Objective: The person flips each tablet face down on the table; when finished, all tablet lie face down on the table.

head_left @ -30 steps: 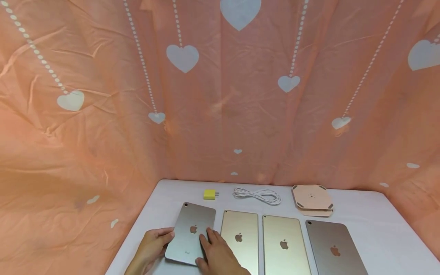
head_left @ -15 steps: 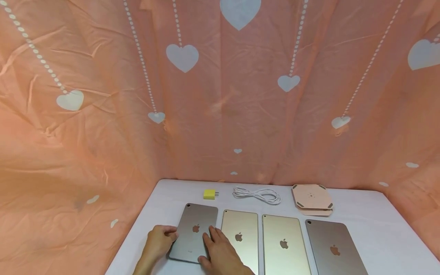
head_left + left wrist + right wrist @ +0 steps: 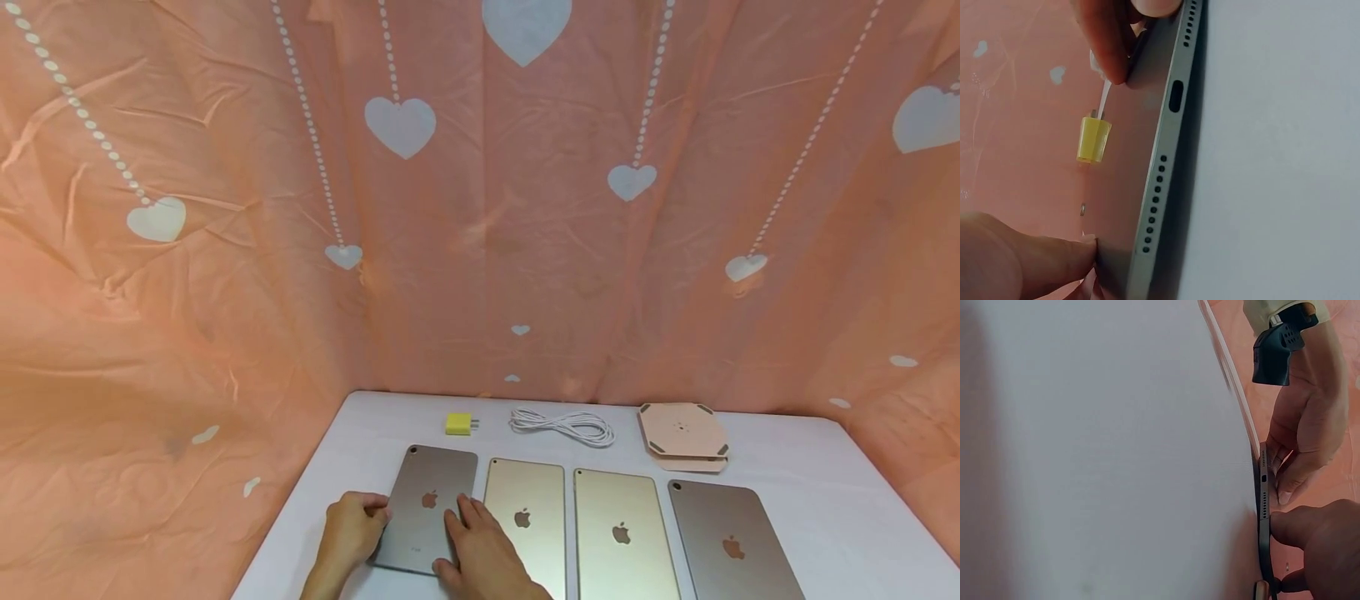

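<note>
Since a second earlier, the grey tablet (image 3: pixel 429 508) had been lowered flat onto the white table (image 3: pixel 825 467), leftmost in the row, just left of a gold tablet (image 3: pixel 525 521). In the head view, the left hand (image 3: pixel 352 529) curled around its left edge, while the right hand (image 3: pixel 480 550) rested flat-fingered on its back. Behind the grey tablet sat a yellow plug (image 3: pixel 457 423).

The left wrist view showed fingertips (image 3: pixel 1107 44) touching the grey tablet's (image 3: pixel 1160 169) back.

The right wrist view showed the right thumb (image 3: pixel 1297 525) at the grey tablet's (image 3: pixel 1264 506) bottom edge.
</note>
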`<state>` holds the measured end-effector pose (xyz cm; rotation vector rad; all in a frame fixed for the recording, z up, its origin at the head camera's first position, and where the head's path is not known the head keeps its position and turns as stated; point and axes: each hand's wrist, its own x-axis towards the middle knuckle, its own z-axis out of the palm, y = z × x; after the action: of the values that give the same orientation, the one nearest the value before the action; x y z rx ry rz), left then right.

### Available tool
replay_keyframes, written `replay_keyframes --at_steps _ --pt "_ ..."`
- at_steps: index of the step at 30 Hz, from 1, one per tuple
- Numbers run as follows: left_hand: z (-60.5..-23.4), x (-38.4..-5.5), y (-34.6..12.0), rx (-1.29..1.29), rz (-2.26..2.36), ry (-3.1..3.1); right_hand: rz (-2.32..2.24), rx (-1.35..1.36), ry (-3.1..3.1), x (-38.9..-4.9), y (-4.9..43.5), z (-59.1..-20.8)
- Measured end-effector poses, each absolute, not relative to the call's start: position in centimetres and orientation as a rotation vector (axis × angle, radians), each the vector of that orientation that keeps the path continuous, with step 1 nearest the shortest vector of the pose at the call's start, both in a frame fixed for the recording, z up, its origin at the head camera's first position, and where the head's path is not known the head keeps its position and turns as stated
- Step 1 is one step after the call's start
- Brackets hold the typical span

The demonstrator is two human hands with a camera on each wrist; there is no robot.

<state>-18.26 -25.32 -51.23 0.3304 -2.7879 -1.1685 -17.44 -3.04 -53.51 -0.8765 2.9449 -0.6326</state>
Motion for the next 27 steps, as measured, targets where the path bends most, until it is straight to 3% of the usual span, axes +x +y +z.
replay_keyframes --at_steps 27 --pt "-51.60 -18.31 -24.97 0.271 -1.038 -2.795 -0.618 -0.880 2.962 -17.50 -3.22 -54.02"
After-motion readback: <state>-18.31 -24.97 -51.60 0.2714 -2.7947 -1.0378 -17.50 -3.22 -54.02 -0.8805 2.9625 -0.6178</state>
